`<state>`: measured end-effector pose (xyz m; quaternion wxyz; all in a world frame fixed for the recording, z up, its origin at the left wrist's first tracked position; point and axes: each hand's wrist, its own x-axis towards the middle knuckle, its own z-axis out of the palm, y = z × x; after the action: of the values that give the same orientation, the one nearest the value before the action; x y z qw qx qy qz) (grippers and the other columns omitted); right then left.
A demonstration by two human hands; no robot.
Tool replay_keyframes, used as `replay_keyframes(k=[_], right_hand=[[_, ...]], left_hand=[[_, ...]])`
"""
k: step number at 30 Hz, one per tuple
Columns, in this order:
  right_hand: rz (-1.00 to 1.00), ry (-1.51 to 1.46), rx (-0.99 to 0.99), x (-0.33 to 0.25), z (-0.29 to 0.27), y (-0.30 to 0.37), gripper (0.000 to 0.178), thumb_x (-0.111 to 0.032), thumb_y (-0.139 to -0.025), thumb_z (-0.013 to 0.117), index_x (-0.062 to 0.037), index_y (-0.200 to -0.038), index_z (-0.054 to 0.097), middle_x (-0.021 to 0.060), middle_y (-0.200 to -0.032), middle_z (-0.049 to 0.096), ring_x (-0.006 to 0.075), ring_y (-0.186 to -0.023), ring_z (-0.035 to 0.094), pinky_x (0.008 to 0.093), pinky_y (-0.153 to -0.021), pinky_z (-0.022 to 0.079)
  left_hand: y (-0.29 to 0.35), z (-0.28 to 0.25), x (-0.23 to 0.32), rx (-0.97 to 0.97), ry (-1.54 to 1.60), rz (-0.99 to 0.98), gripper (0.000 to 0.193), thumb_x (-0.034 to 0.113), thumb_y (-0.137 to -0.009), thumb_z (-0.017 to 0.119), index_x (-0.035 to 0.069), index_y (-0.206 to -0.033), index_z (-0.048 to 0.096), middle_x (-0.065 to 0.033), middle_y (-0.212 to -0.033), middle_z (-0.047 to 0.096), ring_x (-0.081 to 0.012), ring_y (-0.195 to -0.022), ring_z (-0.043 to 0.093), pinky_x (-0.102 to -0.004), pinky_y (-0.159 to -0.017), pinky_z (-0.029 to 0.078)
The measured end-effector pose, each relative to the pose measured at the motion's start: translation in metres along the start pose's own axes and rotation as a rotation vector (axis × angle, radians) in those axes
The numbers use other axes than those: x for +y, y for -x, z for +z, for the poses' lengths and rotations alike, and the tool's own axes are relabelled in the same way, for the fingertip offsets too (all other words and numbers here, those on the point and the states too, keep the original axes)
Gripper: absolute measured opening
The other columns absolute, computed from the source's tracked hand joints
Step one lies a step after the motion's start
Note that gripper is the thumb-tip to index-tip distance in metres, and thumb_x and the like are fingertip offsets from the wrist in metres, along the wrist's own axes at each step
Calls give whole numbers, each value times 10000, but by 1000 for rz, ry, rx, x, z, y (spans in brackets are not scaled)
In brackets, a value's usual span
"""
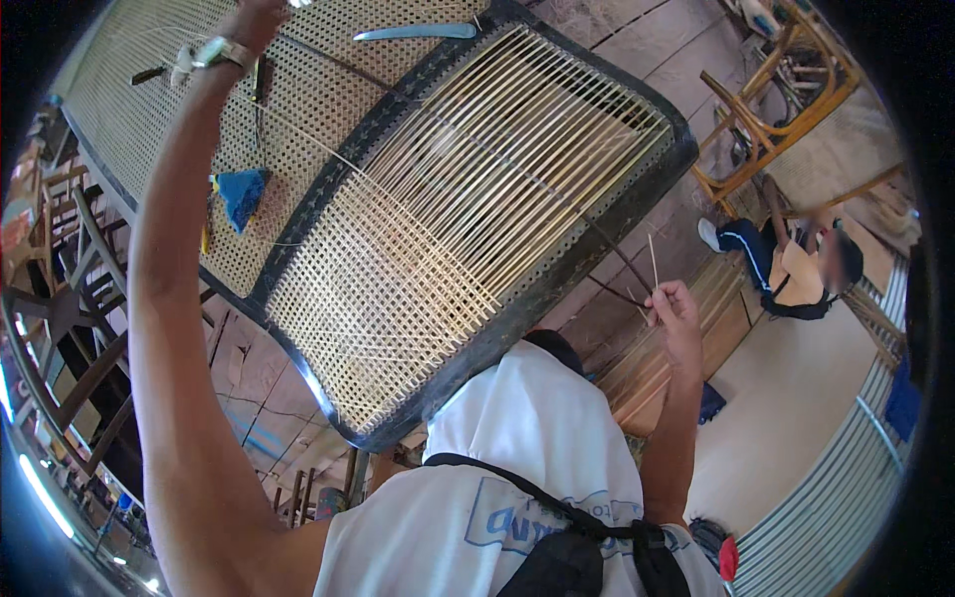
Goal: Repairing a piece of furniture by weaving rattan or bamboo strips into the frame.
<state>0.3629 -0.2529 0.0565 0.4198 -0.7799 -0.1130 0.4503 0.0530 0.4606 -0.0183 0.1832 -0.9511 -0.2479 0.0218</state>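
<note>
Head view: right hand (676,306) pinches a thin, pale cane strand (653,261); overbending could snap it. Left hand (259,20): grip, I can't tell.

A co-worker (796,274) (in dark trousers (744,239) with a pale side stripe) appears beside a brown wooden chair frame (777,132) at right, corrugated metal (826,488) below; dark furniture frames (95,383) crowd the left, above a glowing tube light (47,495).

Bright, soft light; pale glare streaks the black frame's (448,376) lower-left edge, and a strip light (46,496) glows well beyond it. Fisheye distortion bends the corrugated sheets (821,507) toward blackened corners; distant clutter seems slightly blurred.
</note>
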Motion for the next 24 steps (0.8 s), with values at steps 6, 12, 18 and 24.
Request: replay_keyframes(k=[6,12,18,24], right_hand=[[-22,41,-72,10,-11,-1,117,-191,-1031,612,-76,-1013,593,12,-871,628,74,-681,528,233,-629,444],[14,71,-22,15,-27,-2,113,-188,-1033,602,-78,-1016,591,14,-877,623,74,-693,534,239,-642,451],[16,70,-23,11,-23,-4,109,-188,-1033,604,-81,-1017,590,10,-861,627,76,-693,539,238,-638,456],[25,49,-35,23,-26,-10,103,-185,-1032,608,-85,-1015,587,3,-849,626,69,-696,537,233,-633,449]], left_hand=[[87,-29,135,-60,700,16,317,307,-940,705,202,-1238,693,-53,-1217,632,-273,-946,699,-421,-805,586],[97,-28,174,21,611,-110,234,281,-964,673,257,-1196,694,-40,-1231,572,-276,-903,706,-416,-727,591],[96,-17,170,14,628,-45,228,191,-958,664,145,-1181,664,-90,-1277,549,-324,-921,698,-443,-761,587],[84,-31,177,-159,443,-60,164,213,-970,621,138,-1110,662,-127,-1126,603,-338,-890,684,-464,-726,568]])
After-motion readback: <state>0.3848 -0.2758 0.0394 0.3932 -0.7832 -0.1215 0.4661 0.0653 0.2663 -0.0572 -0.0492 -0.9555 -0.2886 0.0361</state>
